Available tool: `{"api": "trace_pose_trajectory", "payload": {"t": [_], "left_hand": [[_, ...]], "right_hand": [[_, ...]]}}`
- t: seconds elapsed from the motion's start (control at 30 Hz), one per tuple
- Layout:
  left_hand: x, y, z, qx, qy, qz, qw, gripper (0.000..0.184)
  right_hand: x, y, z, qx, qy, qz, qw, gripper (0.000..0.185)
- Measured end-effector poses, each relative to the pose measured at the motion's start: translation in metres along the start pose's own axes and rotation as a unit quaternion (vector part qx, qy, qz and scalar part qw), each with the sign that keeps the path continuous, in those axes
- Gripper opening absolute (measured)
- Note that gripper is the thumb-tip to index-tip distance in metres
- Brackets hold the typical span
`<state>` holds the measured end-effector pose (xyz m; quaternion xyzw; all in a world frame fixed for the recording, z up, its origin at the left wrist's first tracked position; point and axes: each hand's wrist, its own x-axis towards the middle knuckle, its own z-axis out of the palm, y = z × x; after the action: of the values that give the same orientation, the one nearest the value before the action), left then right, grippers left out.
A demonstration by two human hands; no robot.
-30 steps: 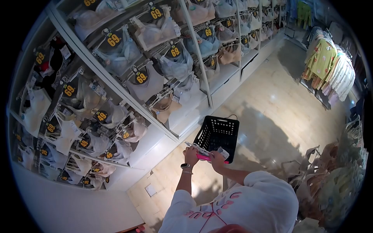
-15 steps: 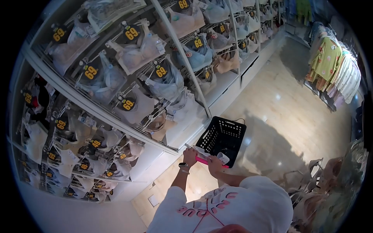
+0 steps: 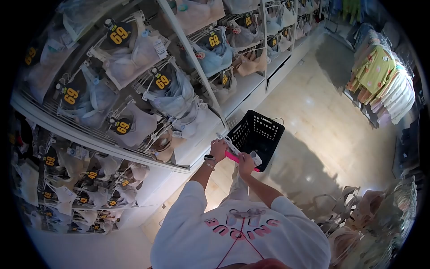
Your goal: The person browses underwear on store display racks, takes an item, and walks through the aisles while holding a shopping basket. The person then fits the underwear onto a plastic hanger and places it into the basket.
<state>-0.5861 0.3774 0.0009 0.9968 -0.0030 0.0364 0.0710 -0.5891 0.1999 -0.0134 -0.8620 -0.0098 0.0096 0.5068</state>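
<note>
Ahead of my body is a black shopping basket (image 3: 272,148) with perforated sides and a pink handle bar (image 3: 232,156) along its near edge. My left hand (image 3: 218,149), with a watch on the wrist, is closed at the left end of that bar. My right hand (image 3: 246,164) is closed further along it. A thin whitish item (image 3: 231,145) lies between the hands, above the bar; its kind is unclear. Beside my right fingers is a small white piece (image 3: 255,158), perhaps a tag. The dark inside of the basket hides any contents.
On the left, white shelving (image 3: 197,154) carries several rows of bras (image 3: 134,58) on hangers with round black "69" price signs (image 3: 118,35). A clothes rack (image 3: 380,76) stands at far right. More hanging bras (image 3: 354,224) are close on my right. Pale floor (image 3: 309,107) runs between.
The shelving has shifted left and down in view as my head turned slightly. The basket appears a little higher, with both hands still at its handle bar.
</note>
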Motion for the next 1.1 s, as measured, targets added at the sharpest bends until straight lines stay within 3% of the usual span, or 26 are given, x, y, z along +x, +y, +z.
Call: {"api": "trace_pose_trajectory", "payload": {"t": [0.13, 0.63, 0.77, 0.97, 1.1], "left_hand": [[0.058, 0.006, 0.001, -0.023, 0.036, 0.028, 0.999, 0.003], [0.285, 0.037, 0.018, -0.021, -0.006, 0.109, 0.994, 0.012], [0.333, 0.050, 0.034, -0.015, -0.004, 0.118, 0.993, 0.012], [0.408, 0.081, 0.031, -0.020, -0.029, 0.123, 0.992, 0.012], [0.462, 0.111, 0.034, -0.034, -0.032, 0.106, 0.993, 0.008]], "right_hand": [[0.048, -0.009, -0.009, -0.008, 0.019, 0.039, 0.999, 0.027], [0.247, 0.013, -0.037, 0.024, 0.123, 0.074, 0.989, 0.020], [0.295, 0.014, -0.055, -0.015, 0.137, 0.038, 0.990, 0.021], [0.366, 0.042, -0.077, 0.006, 0.151, 0.036, 0.988, 0.026], [0.420, 0.055, -0.103, -0.004, 0.102, 0.072, 0.992, 0.028]]}}
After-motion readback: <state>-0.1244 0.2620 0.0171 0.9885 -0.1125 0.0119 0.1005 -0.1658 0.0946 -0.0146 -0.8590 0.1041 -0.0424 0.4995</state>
